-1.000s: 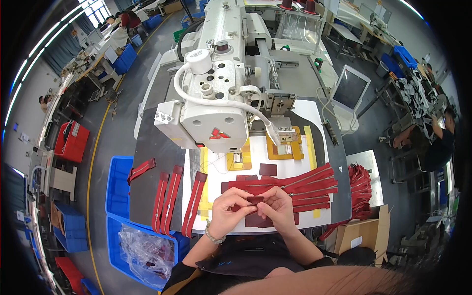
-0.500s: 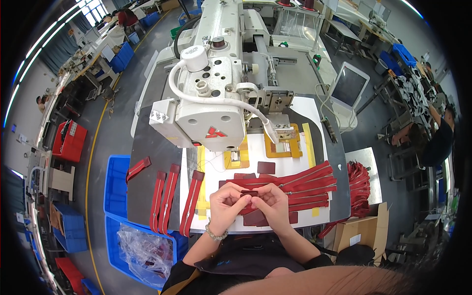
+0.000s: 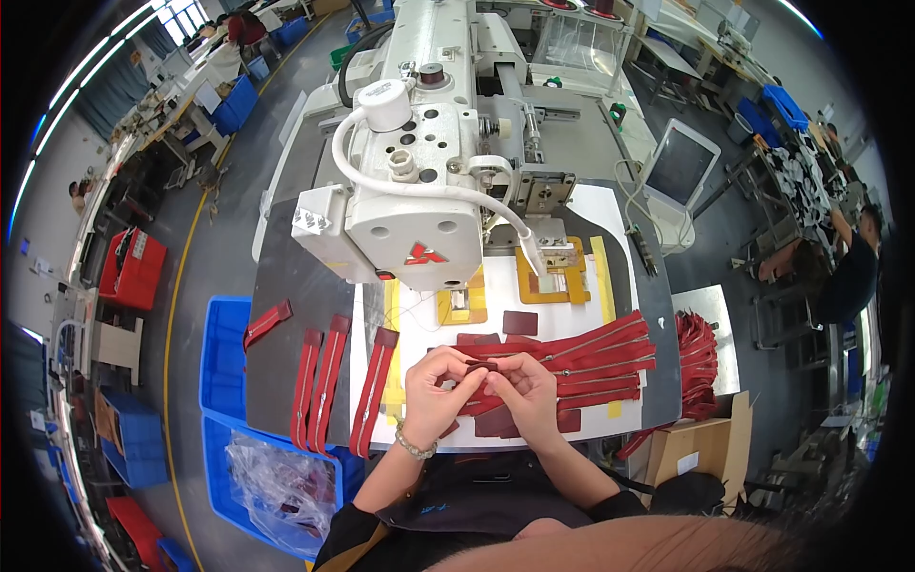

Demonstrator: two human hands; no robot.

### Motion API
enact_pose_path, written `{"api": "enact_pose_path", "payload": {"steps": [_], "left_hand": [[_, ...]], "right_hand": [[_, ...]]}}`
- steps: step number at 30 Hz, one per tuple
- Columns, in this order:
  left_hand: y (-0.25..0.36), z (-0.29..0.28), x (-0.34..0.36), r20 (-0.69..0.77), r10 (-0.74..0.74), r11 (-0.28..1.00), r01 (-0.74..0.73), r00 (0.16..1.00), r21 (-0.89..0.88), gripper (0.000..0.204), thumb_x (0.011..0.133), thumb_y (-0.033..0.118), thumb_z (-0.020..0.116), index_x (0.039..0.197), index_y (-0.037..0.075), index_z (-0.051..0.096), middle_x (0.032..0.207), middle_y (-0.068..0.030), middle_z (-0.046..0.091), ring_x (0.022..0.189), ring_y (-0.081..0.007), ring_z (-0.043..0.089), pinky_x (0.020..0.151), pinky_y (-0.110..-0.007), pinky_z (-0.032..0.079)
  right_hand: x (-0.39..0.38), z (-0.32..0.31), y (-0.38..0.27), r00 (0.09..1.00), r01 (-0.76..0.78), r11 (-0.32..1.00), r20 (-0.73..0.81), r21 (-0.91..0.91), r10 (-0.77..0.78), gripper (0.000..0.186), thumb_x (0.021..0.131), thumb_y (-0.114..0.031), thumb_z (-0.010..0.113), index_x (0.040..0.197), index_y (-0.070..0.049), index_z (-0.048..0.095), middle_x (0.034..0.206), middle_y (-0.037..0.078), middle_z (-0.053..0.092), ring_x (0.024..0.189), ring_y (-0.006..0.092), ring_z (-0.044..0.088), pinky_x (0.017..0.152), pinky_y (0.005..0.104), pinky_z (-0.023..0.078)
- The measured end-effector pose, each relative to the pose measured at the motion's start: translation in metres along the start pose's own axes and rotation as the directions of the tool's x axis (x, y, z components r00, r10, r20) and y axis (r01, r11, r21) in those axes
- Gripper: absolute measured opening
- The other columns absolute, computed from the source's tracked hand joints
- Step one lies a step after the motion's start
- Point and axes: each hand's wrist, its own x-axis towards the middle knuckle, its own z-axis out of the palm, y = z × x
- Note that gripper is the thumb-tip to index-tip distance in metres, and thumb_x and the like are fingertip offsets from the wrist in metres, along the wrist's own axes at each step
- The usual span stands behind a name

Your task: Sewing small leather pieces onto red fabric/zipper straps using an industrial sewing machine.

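Between the fingertips of my left hand (image 3: 437,389) and my right hand (image 3: 526,393) is a small dark red patch (image 3: 482,365), pinched by both and apparently folded or bent. Fingers cover much of it. Under and to the right of my hands lie several red zippers (image 3: 599,345) with metal teeth. A flat dark red patch (image 3: 520,323) rests just beyond my hands, and another patch (image 3: 568,421) lies near the table's front edge. More red zippers (image 3: 374,393) with dark red end tabs are laid out to my left.
A white sewing machine (image 3: 416,229) stands directly ahead, with a yellow-edged clamp frame (image 3: 555,276) under it. Blue bins (image 3: 215,458) sit at the left table edge. On the right are a bundle of red zippers (image 3: 696,367), a cardboard box (image 3: 710,443) and a screen (image 3: 679,167).
My hands stay nearly in place, and the fingers have shifted slightly on the dark red patch, which now looks more tilted. The view has moved a little.
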Motion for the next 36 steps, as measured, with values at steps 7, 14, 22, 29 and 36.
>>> {"api": "enact_pose_path", "payload": {"steps": [7, 14, 22, 29, 36], "left_hand": [[0.005, 0.0, 0.001, -0.022, 0.056, 0.991, -0.053, 0.998, 0.126, 0.018, 0.072, -0.001, 0.075, 0.068, 0.0, 0.058, 0.076, -0.0061, 0.061, 0.066, -0.0083, 0.056, 0.059, -0.022, 0.046], [0.002, 0.0, -0.001, -0.05, -0.041, 0.999, 0.041, 0.998, 0.0, 0.019, 0.073, 0.0, 0.075, 0.068, 0.0, 0.057, 0.077, -0.0053, 0.061, 0.067, -0.0061, 0.056, 0.06, -0.021, 0.046], [0.016, 0.006, 0.001, -0.097, -0.15, 0.948, 0.115, 0.984, -0.295, 0.014, 0.079, 0.0, 0.069, 0.084, 0.002, 0.056, 0.07, -0.0009, 0.056, 0.072, -0.0052, 0.055, 0.063, -0.02, 0.044], [0.018, -0.014, 0.001, 0.201, -0.031, 0.992, 0.005, 0.979, 0.128, 0.021, 0.093, 0.019, 0.053, 0.085, 0.0, 0.053, 0.071, -0.0102, 0.057, 0.064, -0.0176, 0.054, 0.059, -0.029, 0.042], [0.016, -0.016, -0.001, 0.15, -0.094, 0.976, 0.061, 0.984, 0.211, 0.021, 0.093, 0.018, 0.053, 0.084, -0.001, 0.053, 0.068, -0.0139, 0.056, 0.059, -0.0222, 0.054, 0.056, -0.03, 0.042]], "right_hand": [[0.0, 0.007, -0.003, 0.998, 0.027, 0.997, -0.052, -0.079, -0.032, 0.011, 0.087, 0.006, 0.058, 0.098, 0.005, 0.056, 0.091, 0.009, 0.064, 0.078, 0.0096, 0.061, 0.071, 0.021, 0.051], [0.0, 0.006, 0.0, 0.999, 0.029, 0.998, -0.027, -0.063, -0.031, 0.01, 0.087, 0.006, 0.058, 0.097, 0.005, 0.056, 0.089, 0.009, 0.064, 0.076, 0.0095, 0.062, 0.069, 0.0208, 0.05], [0.002, 0.007, 0.001, 1.0, 0.03, 0.997, -0.005, -0.066, -0.031, 0.006, 0.088, 0.005, 0.057, 0.094, 0.003, 0.055, 0.087, 0.007, 0.063, 0.073, 0.009, 0.06, 0.067, 0.0205, 0.05], [0.005, 0.012, -0.007, 0.999, 0.032, 0.999, 0.019, -0.025, -0.032, 0.005, 0.089, 0.003, 0.056, 0.094, 0.002, 0.055, 0.087, 0.007, 0.063, 0.072, 0.0088, 0.06, 0.067, 0.0213, 0.05], [0.007, 0.015, -0.001, 1.0, 0.009, 1.0, 0.003, 0.025, -0.01, 0.004, 0.09, -0.001, 0.058, 0.093, 0.001, 0.054, 0.085, 0.008, 0.063, 0.069, 0.0095, 0.06, 0.07, 0.0232, 0.052]]}}
